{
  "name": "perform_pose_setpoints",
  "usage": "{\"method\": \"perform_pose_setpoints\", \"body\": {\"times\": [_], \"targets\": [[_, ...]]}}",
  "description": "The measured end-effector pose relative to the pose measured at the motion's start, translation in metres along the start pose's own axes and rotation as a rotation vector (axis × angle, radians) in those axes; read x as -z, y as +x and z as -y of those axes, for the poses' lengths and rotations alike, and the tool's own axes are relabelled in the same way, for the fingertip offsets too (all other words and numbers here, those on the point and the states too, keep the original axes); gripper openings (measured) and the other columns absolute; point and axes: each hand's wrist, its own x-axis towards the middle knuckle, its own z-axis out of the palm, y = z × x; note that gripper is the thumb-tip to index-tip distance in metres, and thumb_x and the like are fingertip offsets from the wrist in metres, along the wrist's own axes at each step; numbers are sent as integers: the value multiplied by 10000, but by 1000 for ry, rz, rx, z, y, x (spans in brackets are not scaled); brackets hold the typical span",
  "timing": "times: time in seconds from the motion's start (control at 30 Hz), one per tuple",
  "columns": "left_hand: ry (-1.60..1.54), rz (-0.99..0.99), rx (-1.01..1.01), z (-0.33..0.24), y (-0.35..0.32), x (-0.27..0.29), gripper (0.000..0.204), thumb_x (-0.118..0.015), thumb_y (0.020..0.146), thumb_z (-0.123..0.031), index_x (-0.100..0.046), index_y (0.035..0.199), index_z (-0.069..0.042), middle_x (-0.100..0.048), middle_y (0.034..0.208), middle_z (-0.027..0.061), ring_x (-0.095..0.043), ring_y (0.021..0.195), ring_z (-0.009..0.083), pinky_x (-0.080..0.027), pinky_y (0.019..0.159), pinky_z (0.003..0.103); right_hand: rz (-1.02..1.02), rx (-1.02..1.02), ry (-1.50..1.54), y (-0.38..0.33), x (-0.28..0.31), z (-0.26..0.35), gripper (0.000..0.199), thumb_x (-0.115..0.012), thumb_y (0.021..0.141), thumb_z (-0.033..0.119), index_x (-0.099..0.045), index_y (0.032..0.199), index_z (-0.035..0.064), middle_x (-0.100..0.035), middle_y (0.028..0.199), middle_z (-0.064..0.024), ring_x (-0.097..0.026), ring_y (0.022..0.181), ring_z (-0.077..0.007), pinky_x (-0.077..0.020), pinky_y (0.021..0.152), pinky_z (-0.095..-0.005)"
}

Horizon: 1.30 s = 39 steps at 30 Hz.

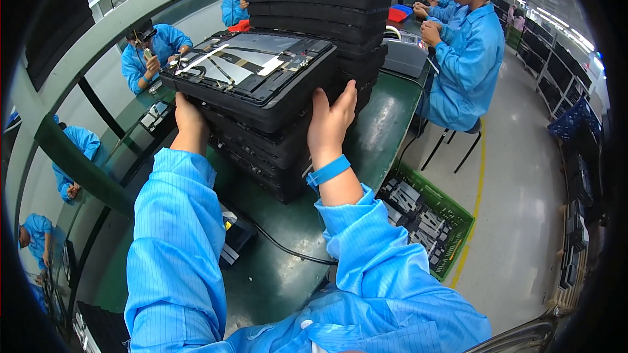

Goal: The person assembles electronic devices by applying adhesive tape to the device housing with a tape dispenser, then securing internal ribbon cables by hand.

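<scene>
A stack of black foam trays (252, 147) stands in front of me on the green workbench. In its top tray lies an opened flat device (245, 59), with a silvery plate, dark ribbon cables and small circuit parts showing. My left hand (190, 124) grips the stack's left side near the upper trays, its fingers mostly hidden behind the edge. Against the right side presses my right hand (331, 124), thumb and fingers spread along it and a blue band around the wrist. Between them the two hands hold the stack; whether it bears on the bench cannot be told.
A taller stack of black trays (314, 1) rises just behind. A green crate (461, 229) of metal parts sits at lower right. A dark box (235, 238) and a black cable (288, 250) lie on the bench (386, 117). Beyond the right edge sits a co-worker (466, 59); a green frame (75, 157) runs left.
</scene>
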Motion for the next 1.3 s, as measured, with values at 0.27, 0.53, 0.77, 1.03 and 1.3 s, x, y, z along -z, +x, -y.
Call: {"method": "perform_pose_setpoints", "body": {"times": [0.27,0.53,0.77,1.03,1.3], "targets": [[-8,4,15,0,3,5,504,-424,919,-475,-566,1167,-60,-620,1104,99,-588,977,278,-456,881,384,-30,-11,-7,-2,-5,-3,734,-572,871,292,-221,1401,-75,-194,1431,-362,-266,1279,-497,-237,1072,-481],[-20,-38,36,-6,-17,-5,502,-411,916,-464,-589,1140,-52,-634,1109,92,-597,987,260,-450,897,358,-17,29,-52,-6,2,3,522,-592,851,248,-436,1239,-63,-334,1308,-296,-358,1187,-429,-290,1030,-449],[-29,-60,68,-13,-26,-5,498,-426,916,-477,-578,1159,-69,-627,1127,89,-597,992,273,-459,892,376,-12,91,-57,-11,3,6,439,-581,860,250,-485,1178,-37,-530,1129,-245,-434,1071,-389,-325,976,-440],[-49,73,81,-13,-33,-6,582,-478,910,-523,-523,1227,-36,-594,1163,140,-580,1027,302,-459,919,409,32,-4,135,-4,5,7,502,-584,882,384,-482,1124,-43,-582,1043,-272,-537,1009,-435,-417,883,-440],[-70,78,26,-6,-6,8,509,-369,958,-455,-544,1226,-59,-603,1179,85,-563,1068,263,-431,945,367,17,62,162,-6,-1,20,538,-611,859,408,-471,1115,-43,-561,1049,-244,-529,993,-390,-405,884,-421]]}}
